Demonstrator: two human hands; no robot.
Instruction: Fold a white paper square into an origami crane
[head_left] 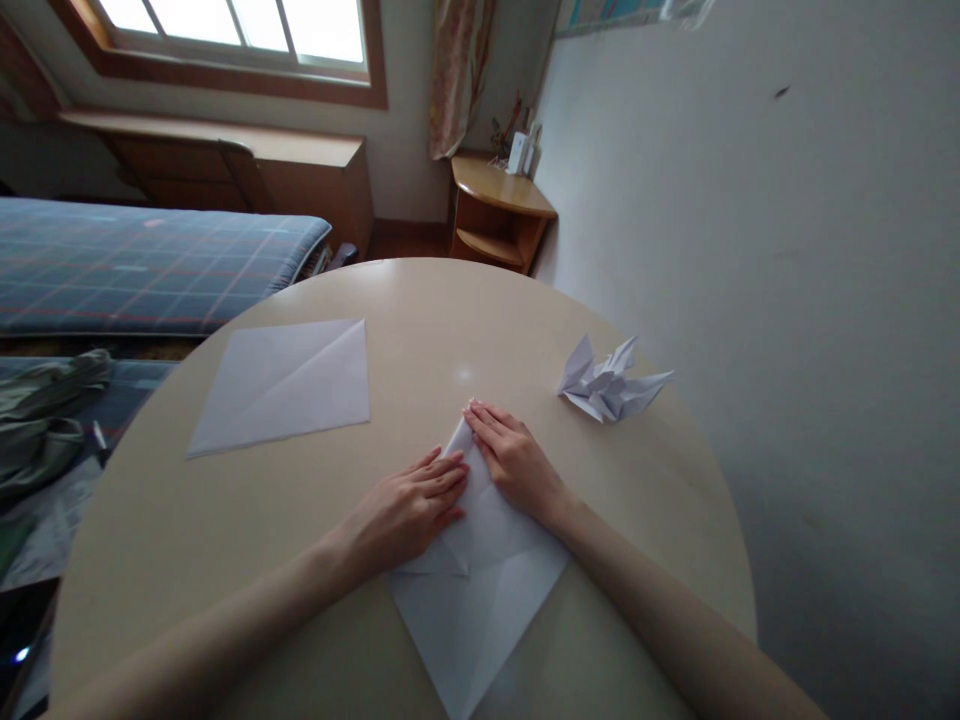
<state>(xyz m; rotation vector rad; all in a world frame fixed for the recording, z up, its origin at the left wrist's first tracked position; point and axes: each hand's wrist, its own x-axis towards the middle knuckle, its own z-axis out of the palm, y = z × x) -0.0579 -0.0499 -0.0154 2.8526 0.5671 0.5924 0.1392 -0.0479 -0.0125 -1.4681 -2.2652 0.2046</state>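
Round cream smooth-topped table [465,300]: left hand [409,508] and right hand [521,468] open, flattening white folded paper sheet [491,605] (no pinch visible); keep edges aligned, crease firmly.

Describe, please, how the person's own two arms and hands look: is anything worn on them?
Both forearms are bare, with no sleeve in view. The left hand and the right hand wear no gloves, and I see no watch, bracelet or ring on either.
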